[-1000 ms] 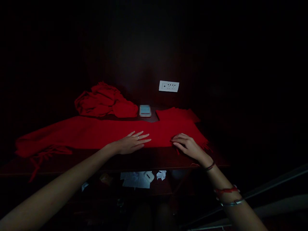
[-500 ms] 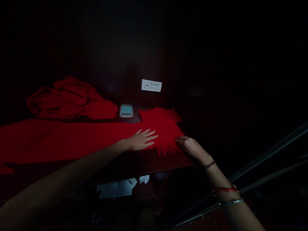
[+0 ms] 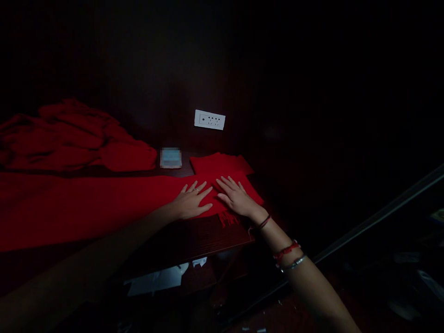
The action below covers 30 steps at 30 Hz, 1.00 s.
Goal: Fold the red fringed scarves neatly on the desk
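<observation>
A long red scarf [image 3: 104, 199] with a fringe lies spread along the dark wooden tabletop [image 3: 204, 236]. My left hand [image 3: 190, 201] rests on it with fingers spread, a ring on one finger. Close to its right, my right hand [image 3: 237, 199] lies flat on the scarf near the fringed end, fingers stretched out. Behind that end sits a folded piece of red cloth [image 3: 222, 163], partly under the scarf. Neither hand grips anything.
A crumpled heap of red cloth [image 3: 76, 138] lies at the back left. Beside it is a small blurred blue-and-white item [image 3: 170, 158]. A white wall socket [image 3: 209, 120] is above. White paper [image 3: 156, 280] lies on a shelf under the tabletop.
My right hand has let go of the scarf's fringed corner and moved left, now flat on the cloth. My left hand stays spread on the scarf. The view has shifted slightly right.
</observation>
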Motion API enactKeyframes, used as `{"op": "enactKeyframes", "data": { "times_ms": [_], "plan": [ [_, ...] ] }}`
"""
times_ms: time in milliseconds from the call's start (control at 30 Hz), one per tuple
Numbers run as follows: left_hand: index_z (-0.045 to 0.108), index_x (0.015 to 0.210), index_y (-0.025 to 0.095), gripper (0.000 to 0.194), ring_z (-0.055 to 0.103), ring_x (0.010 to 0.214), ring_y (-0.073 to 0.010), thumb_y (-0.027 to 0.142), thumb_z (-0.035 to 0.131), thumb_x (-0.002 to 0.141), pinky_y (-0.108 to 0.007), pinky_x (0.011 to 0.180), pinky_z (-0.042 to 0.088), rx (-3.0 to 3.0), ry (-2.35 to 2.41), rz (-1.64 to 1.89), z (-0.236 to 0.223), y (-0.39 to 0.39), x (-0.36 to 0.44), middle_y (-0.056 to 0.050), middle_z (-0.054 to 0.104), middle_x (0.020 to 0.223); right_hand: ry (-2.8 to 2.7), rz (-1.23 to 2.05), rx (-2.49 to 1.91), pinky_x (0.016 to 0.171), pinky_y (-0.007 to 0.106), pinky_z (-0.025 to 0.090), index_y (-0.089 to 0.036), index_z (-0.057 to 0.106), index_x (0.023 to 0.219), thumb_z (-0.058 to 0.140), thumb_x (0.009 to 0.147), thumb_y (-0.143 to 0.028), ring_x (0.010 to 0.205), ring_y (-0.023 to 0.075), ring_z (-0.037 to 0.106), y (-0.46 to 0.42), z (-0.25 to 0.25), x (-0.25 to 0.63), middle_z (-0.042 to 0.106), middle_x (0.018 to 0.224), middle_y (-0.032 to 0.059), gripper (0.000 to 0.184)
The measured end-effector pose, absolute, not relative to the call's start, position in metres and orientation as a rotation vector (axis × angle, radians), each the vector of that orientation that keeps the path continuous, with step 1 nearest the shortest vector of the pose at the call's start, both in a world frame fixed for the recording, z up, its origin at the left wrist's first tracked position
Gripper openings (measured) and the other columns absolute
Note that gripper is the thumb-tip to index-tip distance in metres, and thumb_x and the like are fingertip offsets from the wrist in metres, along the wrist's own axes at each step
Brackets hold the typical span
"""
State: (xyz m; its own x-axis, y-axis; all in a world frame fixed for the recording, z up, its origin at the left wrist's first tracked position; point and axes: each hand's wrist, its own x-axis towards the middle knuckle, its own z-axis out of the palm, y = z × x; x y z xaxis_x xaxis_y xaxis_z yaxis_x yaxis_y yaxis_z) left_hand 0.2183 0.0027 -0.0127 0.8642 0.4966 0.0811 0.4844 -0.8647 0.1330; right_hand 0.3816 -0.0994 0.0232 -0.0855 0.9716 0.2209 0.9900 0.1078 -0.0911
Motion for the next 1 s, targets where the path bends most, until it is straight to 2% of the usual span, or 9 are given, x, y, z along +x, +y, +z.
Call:
{"op": "enactKeyframes", "data": {
  "times_ms": [67,133,267,367,500,667,800,1000],
  "plan": [
    [0.012,0.131,0.026,0.073,0.006,0.122,-0.0329,0.065,0.025,0.071,-0.048,0.096,0.01,2.899,0.887,0.153,-0.014,0.004,0.218,-0.007,0.009,0.137,-2.215,0.04,-2.033,0.097,0.051,0.011,-0.029,0.016,0.13,0.017,0.081,-0.054,0.125,0.0228,0.007,-0.091,0.014,0.376,0.015,0.137,0.0007,0.056],
    [0.012,0.131,0.025,0.078,0.005,0.122,-0.0336,0.069,0.025,0.067,-0.046,0.096,0.01,2.881,0.908,0.117,-0.013,0.006,0.216,-0.007,0.009,0.137,-2.21,0.144,-2.146,0.097,0.051,0.007,-0.03,0.013,0.13,0.013,0.08,-0.056,0.125,0.0223,0.005,-0.09,0.006,0.383,0.012,0.137,-0.0008,0.057],
    [0.016,0.13,0.027,0.078,0.005,0.122,-0.0339,0.071,0.019,0.066,-0.048,0.096,0.009,2.784,1.065,0.057,-0.009,0.014,0.209,-0.005,0.01,0.137,-2.018,0.183,-2.468,0.098,0.048,0.007,-0.024,0.01,0.132,0.011,0.08,-0.055,0.125,0.0218,0.004,-0.101,0.004,0.421,0.006,0.138,0.0011,0.06],
    [0.018,0.13,0.028,0.073,0.005,0.122,-0.0347,0.068,0.018,0.069,-0.05,0.095,0.009,2.684,1.273,0.08,-0.008,0.02,0.205,-0.004,0.009,0.137,-1.852,0.142,-2.661,0.098,0.048,0.009,-0.017,0.014,0.132,0.014,0.08,-0.054,0.125,0.0241,0.005,-0.1,0.015,0.436,0.009,0.138,0.0054,0.063],
    [0.021,0.129,0.026,0.066,0.007,0.123,-0.0317,0.061,0.017,0.074,-0.048,0.097,0.01,2.636,1.369,0.151,-0.01,0.025,0.203,-0.004,0.011,0.137,-1.999,0.005,-2.388,0.098,0.047,0.008,-0.02,0.013,0.132,0.012,0.08,-0.056,0.125,0.0227,0.002,-0.068,0.029,0.409,0.008,0.138,0.0034,0.063],
    [0.021,0.13,0.024,0.062,0.003,0.122,-0.0338,0.055,0.017,0.076,-0.055,0.094,0.006,2.528,1.605,0.181,-0.012,0.028,0.198,-0.004,0.01,0.137,-2.323,0.112,-1.897,0.099,0.046,0.007,-0.025,0.009,0.132,0.01,0.079,-0.056,0.125,0.0198,0.001,-0.013,0.02,0.355,0.007,0.138,0.0002,0.061],
    [0.021,0.129,0.024,0.065,0.001,0.122,-0.0357,0.057,0.018,0.074,-0.058,0.093,0.004,2.487,1.635,0.153,-0.013,0.028,0.197,-0.003,0.008,0.137,-2.321,0.195,-1.956,0.098,0.048,0.005,-0.027,0.014,0.131,0.008,0.081,-0.054,0.125,0.0194,0.002,-0.004,0.004,0.364,0.007,0.138,-0.0014,0.056],
    [0.021,0.129,0.027,0.064,-0.001,0.121,-0.0369,0.058,0.017,0.073,-0.065,0.087,0.003,2.472,1.636,0.139,-0.012,0.027,0.198,-0.002,0.006,0.137,-2.075,0.194,-2.326,0.098,0.048,0.005,-0.027,0.008,0.131,0.007,0.082,-0.049,0.125,0.0178,0.002,-0.024,-0.002,0.437,0.005,0.138,-0.0018,0.054]
  ]
}}
